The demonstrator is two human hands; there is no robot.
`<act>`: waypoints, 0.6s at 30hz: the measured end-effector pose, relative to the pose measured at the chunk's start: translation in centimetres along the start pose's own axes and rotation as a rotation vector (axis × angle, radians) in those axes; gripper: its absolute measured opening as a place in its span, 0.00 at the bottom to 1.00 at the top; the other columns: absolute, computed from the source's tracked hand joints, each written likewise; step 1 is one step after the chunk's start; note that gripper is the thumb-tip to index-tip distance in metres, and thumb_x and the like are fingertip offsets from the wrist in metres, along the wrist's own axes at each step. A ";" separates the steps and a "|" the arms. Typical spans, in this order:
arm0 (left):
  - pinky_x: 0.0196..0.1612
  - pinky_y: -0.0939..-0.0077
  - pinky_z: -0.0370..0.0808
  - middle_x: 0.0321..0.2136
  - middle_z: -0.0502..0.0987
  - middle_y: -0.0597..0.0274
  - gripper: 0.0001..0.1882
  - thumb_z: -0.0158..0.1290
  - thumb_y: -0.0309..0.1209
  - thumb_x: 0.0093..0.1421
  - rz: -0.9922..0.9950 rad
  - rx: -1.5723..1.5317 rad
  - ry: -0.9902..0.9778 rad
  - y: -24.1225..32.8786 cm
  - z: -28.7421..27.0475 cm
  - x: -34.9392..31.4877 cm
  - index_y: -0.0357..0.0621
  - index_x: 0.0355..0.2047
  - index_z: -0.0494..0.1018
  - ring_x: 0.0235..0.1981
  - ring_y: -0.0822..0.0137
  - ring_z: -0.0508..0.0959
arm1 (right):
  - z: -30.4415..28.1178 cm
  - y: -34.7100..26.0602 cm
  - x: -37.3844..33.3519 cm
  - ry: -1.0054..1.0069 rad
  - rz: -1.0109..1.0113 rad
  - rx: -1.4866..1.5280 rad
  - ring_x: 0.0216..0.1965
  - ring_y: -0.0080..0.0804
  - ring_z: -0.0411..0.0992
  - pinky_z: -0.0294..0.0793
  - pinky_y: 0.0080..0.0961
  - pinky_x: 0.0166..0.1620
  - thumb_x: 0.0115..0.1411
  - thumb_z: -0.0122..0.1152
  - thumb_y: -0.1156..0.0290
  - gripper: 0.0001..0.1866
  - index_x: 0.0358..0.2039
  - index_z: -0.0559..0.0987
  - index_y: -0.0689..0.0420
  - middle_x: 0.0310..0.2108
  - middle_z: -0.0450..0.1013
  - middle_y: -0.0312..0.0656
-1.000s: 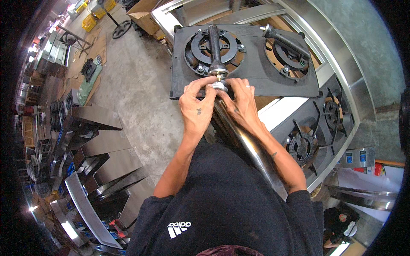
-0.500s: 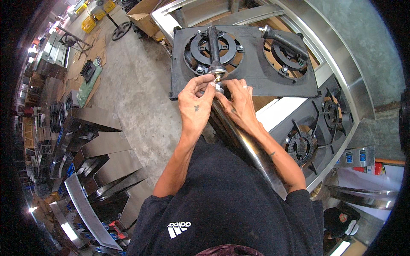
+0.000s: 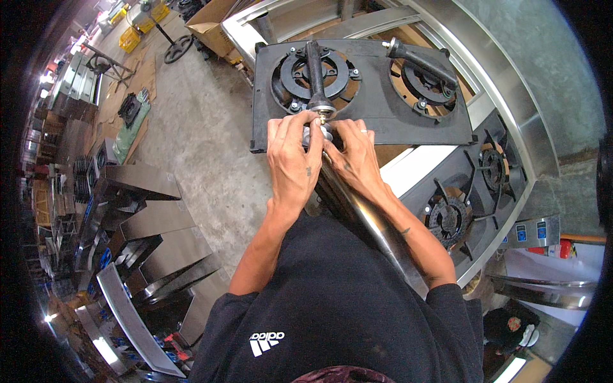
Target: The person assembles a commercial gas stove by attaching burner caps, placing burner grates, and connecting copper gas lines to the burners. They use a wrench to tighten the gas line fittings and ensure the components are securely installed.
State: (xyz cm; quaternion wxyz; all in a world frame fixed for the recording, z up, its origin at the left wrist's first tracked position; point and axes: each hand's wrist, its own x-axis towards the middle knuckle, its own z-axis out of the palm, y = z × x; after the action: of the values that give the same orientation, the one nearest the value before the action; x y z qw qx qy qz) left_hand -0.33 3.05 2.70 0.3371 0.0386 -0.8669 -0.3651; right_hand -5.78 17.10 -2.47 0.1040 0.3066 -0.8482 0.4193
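Both hands meet at the near end of a black burner tube [image 3: 315, 76], which lies across the left ring of a dark two-burner stove plate [image 3: 373, 89]. My left hand [image 3: 291, 153] is closed, thumb and fingers pinching a small silvery round fitting [image 3: 325, 133] near the tube's brass tip [image 3: 324, 117]. From the other side my right hand [image 3: 355, 150] has its fingers curled in against the same fitting. The fingers partly hide it. A second black burner tube [image 3: 424, 67] rests across the right ring, touched by neither hand.
A steel frame [image 3: 472, 45] holds the plate, and its shiny front rail [image 3: 370, 220] runs close before me. Another black stove plate with pan supports [image 3: 456, 210] sits to the right. Bent steel panels [image 3: 156, 223] are stacked at left. A person [image 3: 507, 329] is at lower right.
My left hand has rolled forward over the fitting, its fingers now covering more of it. The right hand stays nearly in place. The view has shifted slightly.
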 end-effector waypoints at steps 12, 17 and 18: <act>0.50 0.59 0.72 0.40 0.83 0.55 0.08 0.60 0.24 0.66 0.200 0.044 -0.032 0.1 -0.3 0.7 0.36 0.44 0.80 0.43 0.54 0.76 | -0.1 0.1 0.0 0.020 -0.001 -0.001 0.45 0.49 0.70 0.63 0.45 0.49 0.65 0.68 0.61 0.18 0.49 0.80 0.60 0.41 0.76 0.49; 0.51 0.59 0.72 0.42 0.82 0.55 0.09 0.60 0.24 0.66 0.225 0.076 -0.028 0.3 -0.1 1.1 0.37 0.45 0.80 0.44 0.54 0.76 | -0.2 0.0 0.0 0.007 0.016 -0.005 0.46 0.49 0.70 0.64 0.45 0.49 0.65 0.67 0.61 0.18 0.49 0.80 0.61 0.42 0.76 0.49; 0.51 0.59 0.72 0.42 0.82 0.55 0.09 0.60 0.23 0.66 0.232 0.077 -0.028 0.3 -0.1 1.2 0.37 0.46 0.80 0.45 0.53 0.76 | -0.3 0.1 0.0 0.009 0.015 -0.004 0.46 0.49 0.70 0.64 0.45 0.49 0.65 0.67 0.61 0.18 0.49 0.80 0.61 0.42 0.76 0.49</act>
State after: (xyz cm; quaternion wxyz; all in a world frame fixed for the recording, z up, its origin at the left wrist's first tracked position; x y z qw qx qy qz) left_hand -1.12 2.89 3.59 0.3631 -0.0543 -0.8836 -0.2905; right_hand -5.87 17.30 -2.32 0.1050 0.2980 -0.8509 0.4197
